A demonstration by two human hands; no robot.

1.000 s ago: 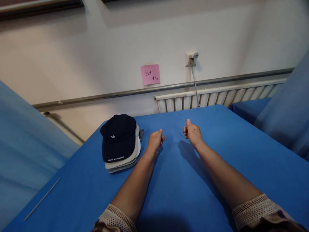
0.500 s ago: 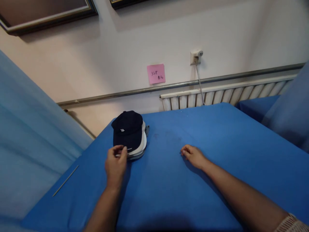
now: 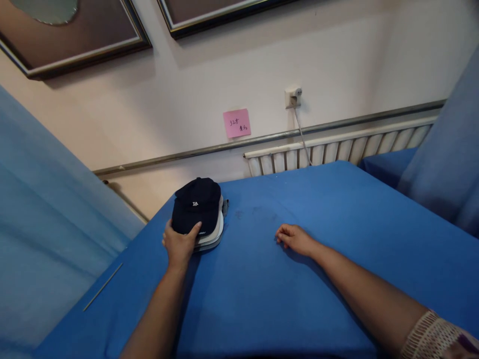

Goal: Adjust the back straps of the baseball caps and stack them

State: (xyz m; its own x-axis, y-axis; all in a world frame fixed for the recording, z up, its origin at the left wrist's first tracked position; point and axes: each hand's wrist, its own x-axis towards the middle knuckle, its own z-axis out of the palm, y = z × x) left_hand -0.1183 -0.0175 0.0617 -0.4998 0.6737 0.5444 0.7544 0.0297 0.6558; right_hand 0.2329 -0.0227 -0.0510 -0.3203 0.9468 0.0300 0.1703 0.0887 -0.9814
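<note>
A dark navy baseball cap [image 3: 198,202] with small white lettering lies on top of a stack of caps on the blue-covered table. Beneath it the pale and grey brims of the other caps [image 3: 214,239] stick out on the right. My left hand [image 3: 180,244] grips the navy cap by the left front of its brim, thumb on top and the other fingers hidden below or beside it. To the right of the stack, my right hand [image 3: 295,239] rests on the cloth with its fingers curled in, and nothing shows in them.
Blue cloth covers the table [image 3: 262,299]. A thin stick [image 3: 103,286] lies near its left edge, beside a light blue curtain [image 3: 56,209]. Behind stand a radiator [image 3: 325,154], a rail and a wall socket [image 3: 293,98] with a cord. A pink note [image 3: 237,123] is on the wall.
My left hand has closed on the navy cap's brim, its thumb now lying on top. The right hand stays almost in place. The camera view has tilted up slightly.
</note>
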